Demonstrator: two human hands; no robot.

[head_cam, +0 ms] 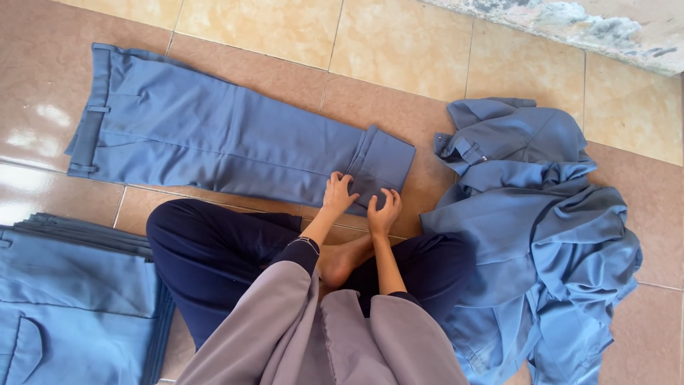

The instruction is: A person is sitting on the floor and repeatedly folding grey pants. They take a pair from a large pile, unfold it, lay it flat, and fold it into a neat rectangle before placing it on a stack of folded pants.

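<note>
Floor: glossy tiles (399,57) in tan and reddish-brown, with pale grout lines; a rough grey wall base (570,21) runs along the upper right edge.
Person: seated cross-legged on the tiles, seen from above; dark navy trousers, grey-mauve sleeves, 1 bare foot (340,262) tucked between the knees.
Trousers: 1 pair of blue trousers (214,135) lies flat on the tiles just in front of the knees, waistband with belt loops at the left, legs running to the right; the leg end is turned back on itself into a short folded cuff (385,160).
Left hand: left hand (338,194) rests palm down on the near edge of the trousers beside the folded cuff, fingers spread and pressing the cloth; it is not closed around anything.
Right hand: right hand (384,211) sits just beside the left, fingers curled over the lower corner of the folded cuff; whether it pinches the cloth or only touches it cannot be told.
Stack: folded blue garments (71,292) piled neatly at the lower left, well apart from both hands.
Heap: crumpled blue garments (541,235) lie loose at the right, close to the person's right knee.
</note>
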